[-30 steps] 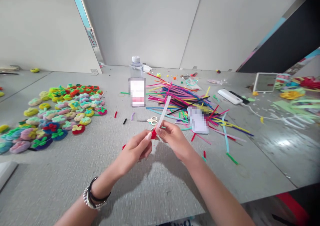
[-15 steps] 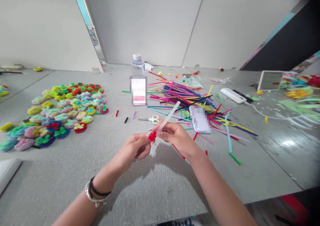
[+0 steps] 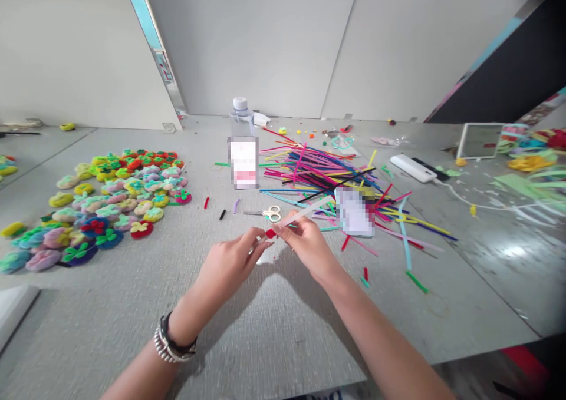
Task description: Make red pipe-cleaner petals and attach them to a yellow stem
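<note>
A translucent white flat strip point(image 3: 309, 210), like a straw or stick, lies slantwise between my hands, with a red pipe cleaner point(image 3: 270, 233) wound round it near its lower left end. My left hand point(image 3: 233, 260) pinches that end beside the red coil. Thumb and fingers of my right hand point(image 3: 308, 244) close on the strip just right of the coil. The strip's free end points up and right toward a pale phone point(image 3: 354, 212). Just beyond my fingers lie small scissors point(image 3: 269, 213) with cream handles. My fingers partly hide the red coil.
Many fuzzy flower-shaped pieces point(image 3: 119, 202) cover the left of the table. A pile of coloured pipe cleaners point(image 3: 309, 164) lies beyond my right hand. A propped phone point(image 3: 243, 163) stands before a clear bottle point(image 3: 241, 120). A white power bank point(image 3: 411, 169) with a cable sits right.
The white strip has tipped lower toward the right. My left hand has turned, palm more downward. The loose red end that hung below my right hand no longer shows.
</note>
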Motion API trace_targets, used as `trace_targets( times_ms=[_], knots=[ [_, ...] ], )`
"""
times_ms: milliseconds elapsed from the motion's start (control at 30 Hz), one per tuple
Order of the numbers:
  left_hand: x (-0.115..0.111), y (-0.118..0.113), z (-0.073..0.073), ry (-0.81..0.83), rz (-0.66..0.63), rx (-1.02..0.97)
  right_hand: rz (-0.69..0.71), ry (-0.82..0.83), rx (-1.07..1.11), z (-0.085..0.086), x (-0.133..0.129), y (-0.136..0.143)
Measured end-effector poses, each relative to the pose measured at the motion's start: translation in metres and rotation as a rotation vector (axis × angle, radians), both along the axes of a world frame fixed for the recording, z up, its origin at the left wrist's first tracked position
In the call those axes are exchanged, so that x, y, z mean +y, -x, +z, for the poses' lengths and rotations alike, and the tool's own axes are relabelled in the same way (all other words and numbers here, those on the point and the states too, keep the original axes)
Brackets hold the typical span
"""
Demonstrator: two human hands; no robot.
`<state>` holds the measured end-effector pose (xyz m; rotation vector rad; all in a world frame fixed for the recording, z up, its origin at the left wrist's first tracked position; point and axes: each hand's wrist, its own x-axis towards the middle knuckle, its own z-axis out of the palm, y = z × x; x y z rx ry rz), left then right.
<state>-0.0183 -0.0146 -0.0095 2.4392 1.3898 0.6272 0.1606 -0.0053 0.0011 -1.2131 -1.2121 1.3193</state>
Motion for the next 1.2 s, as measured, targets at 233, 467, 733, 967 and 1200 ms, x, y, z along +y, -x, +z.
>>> trace_targets(
  times_ms=[233, 467, 733, 967, 1200],
  knots=[
    [-0.002, -0.005, -0.004, -0.197, 0.035, 0.037, 0.027, -0.047, 0.004, 0.006, -0.005, 0.002],
    [-0.003, -0.005, 0.003, -0.149, -0.002, -0.042, 0.054, -0.056, -0.054, 0.003, -0.003, 0.0],
    [-0.002, -0.005, 0.005, 0.085, 0.013, -0.276, 0.055, -0.052, 0.036, -0.001, -0.003, -0.003],
    [-0.006, -0.008, 0.009, 0.134, -0.05, -0.268, 0.023, -0.084, -0.024, 0.0, -0.003, -0.003],
    [-0.009, -0.009, 0.008, -0.061, -0.044, -0.202, 0.002, -0.056, -0.014, 0.001, -0.003, -0.002]
  ],
)
